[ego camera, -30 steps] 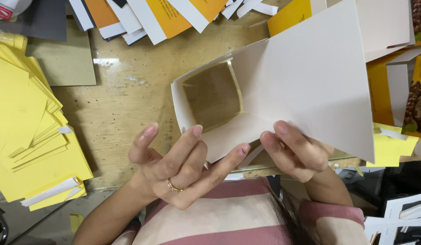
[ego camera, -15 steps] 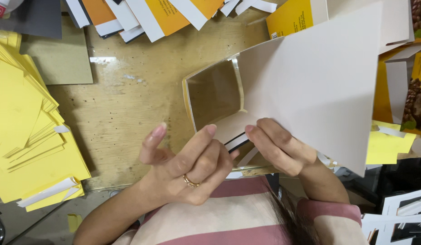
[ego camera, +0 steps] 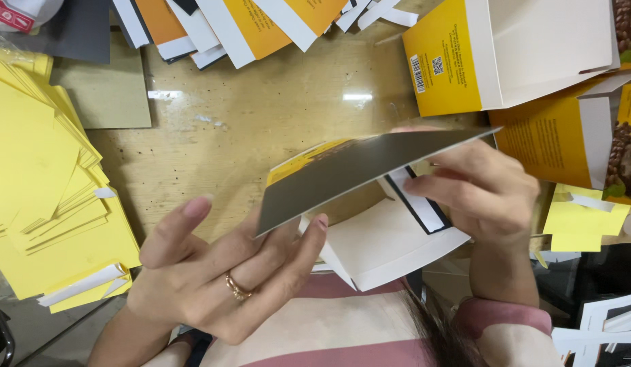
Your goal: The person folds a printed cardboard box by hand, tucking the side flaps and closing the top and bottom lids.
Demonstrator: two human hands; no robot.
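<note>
Gripping carton point(ego camera: 390, 238) — both hands point(ego camera: 220, 272) curled

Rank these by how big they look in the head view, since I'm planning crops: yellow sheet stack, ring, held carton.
1. Yellow sheet stack, though partly cut off at the frame's edge.
2. Held carton; near the camera, so its rank against the stack is unsure.
3. Ring on the left hand, plainly smallest.

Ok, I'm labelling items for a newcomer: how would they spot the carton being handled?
Start at the wooden table, between the yellow sheet stack and the assembled yellow boxes. Just above the striped shirt, the left hand and right hand hold one half-folded carton. Unlike its neighbours, it is lifted, with white flaps hanging open.
</note>
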